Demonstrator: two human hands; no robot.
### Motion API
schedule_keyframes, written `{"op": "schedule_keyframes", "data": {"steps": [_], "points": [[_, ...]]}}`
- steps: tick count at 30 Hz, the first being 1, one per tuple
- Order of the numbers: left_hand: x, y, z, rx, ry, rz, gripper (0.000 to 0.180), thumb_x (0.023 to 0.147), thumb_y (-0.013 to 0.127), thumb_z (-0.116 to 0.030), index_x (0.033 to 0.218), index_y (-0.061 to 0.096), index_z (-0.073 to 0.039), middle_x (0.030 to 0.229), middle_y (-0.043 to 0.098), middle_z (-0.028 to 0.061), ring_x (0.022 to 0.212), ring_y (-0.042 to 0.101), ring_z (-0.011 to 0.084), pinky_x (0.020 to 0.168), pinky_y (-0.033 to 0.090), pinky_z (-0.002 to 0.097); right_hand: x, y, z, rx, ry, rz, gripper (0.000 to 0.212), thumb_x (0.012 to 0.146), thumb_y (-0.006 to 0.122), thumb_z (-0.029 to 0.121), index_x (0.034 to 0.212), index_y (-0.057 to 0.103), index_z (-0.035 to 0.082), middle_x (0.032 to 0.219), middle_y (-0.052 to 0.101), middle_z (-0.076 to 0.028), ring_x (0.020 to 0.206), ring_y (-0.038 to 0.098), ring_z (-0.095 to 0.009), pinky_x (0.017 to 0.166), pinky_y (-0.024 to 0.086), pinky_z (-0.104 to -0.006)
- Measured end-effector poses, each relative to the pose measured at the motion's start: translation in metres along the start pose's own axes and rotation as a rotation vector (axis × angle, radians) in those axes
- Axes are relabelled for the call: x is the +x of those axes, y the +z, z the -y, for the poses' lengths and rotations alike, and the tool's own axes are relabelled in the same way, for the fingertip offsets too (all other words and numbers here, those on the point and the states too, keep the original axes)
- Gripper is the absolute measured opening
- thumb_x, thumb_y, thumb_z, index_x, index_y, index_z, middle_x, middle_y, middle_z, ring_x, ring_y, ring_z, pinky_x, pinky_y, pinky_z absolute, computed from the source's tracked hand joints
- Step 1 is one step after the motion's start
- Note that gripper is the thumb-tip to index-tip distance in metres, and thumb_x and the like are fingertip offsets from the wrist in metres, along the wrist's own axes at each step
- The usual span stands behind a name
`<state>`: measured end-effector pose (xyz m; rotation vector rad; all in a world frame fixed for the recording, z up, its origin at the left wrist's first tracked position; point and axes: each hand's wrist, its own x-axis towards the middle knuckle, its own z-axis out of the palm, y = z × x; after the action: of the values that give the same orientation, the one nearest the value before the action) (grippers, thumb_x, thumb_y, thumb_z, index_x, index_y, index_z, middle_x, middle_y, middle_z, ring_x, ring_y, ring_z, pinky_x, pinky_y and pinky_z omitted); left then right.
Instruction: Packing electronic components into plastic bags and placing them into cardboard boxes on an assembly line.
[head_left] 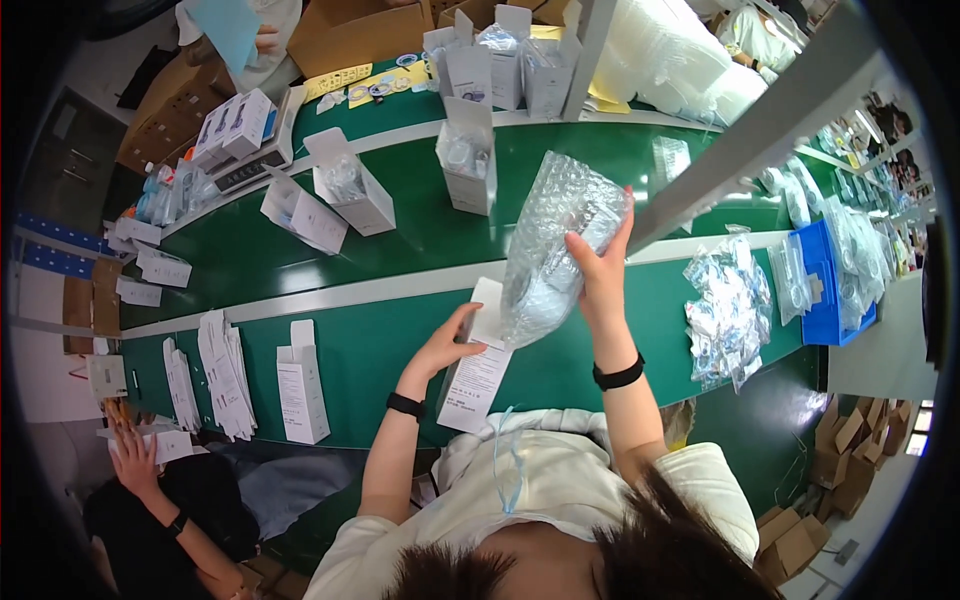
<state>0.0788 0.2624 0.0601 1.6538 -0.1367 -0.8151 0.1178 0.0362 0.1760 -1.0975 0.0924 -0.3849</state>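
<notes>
The right hand grips a bubble-wrap pouch over the workbench, its long axis slanting from the upper right down to a lower end at the top of one white box, which the left hand holds between thumb and fingers. Beyond, three open cartons with clear plastic-wrapped contents sit on the green belt; one blue bin at right holds clear bags.

Cream short-sleeved top; black wristbands, left and right; pale-blue cord down front.
</notes>
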Motion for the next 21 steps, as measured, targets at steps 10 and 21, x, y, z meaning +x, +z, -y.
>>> {"op": "schedule_keyframes", "data": {"steps": [10,21], "points": [[-0.028,0.068,-0.072,0.41,0.465,-0.42,0.06,0.058,0.077,-0.011,0.107,0.041,-0.009,0.115,0.041,0.015,0.098,0.049,0.0331,0.081,0.043,0.0379,-0.028,-0.01,-0.008,-0.26,-0.23,-0.371,0.064,0.074,0.068,0.01,0.123,0.028,0.005,0.115,0.04,-0.011,0.107,0.04,-0.02,0.093,0.032,-0.0312],[0.002,0.107,-0.092,0.567,0.912,-0.616,0.055,0.058,0.077,-0.006,0.096,0.037,-0.009,0.118,0.039,0.023,0.103,0.047,0.038,0.079,0.044,0.042,-0.046,-0.053,0.034,-0.654,-0.303,0.016,0.053,0.072,0.069,0.015,0.116,0.041,0.006,0.111,0.048,-0.014,0.114,0.038,-0.029,0.092,0.035,-0.0387]]}}
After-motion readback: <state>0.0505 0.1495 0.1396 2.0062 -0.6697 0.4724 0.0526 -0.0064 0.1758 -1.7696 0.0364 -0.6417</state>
